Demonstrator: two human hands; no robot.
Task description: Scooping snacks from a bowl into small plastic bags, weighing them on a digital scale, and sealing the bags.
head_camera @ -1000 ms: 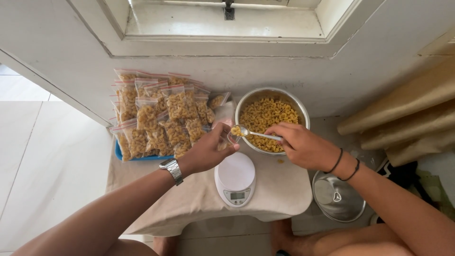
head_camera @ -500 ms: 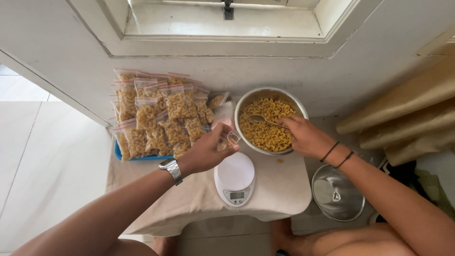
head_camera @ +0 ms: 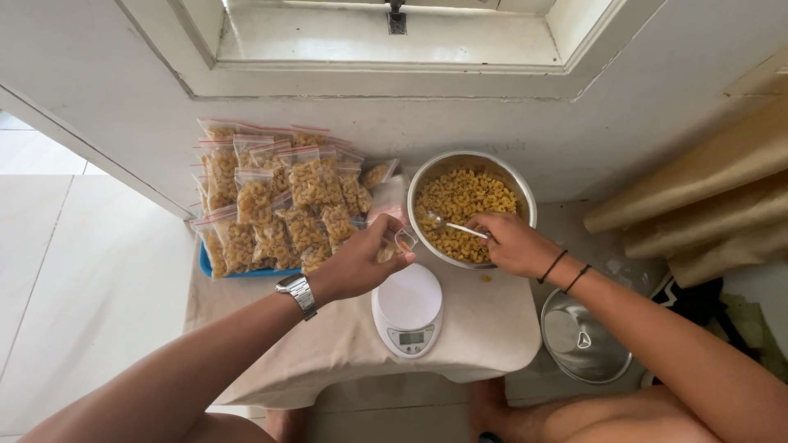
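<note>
Now the right hand (head_camera: pixel 510 244) grips a spoon (head_camera: pixel 456 226) inside the bowl (head_camera: pixel 525 197) of pasta. Just left of the bowl, the left hand (head_camera: pixel 359 264) pinches a small clear bag (head_camera: pixel 392 209), above the scale (head_camera: pixel 408 309) on the table (head_camera: pixel 484 332); filled bags (head_camera: pixel 275 205) lie farther left.

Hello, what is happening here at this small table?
A person is portioning dry elbow pasta. The right hand dips a spoon into the metal bowl of pasta, while the left hand holds a small clear bag open beside it. A white scale sits below, and filled bags are stacked at the left.
</note>
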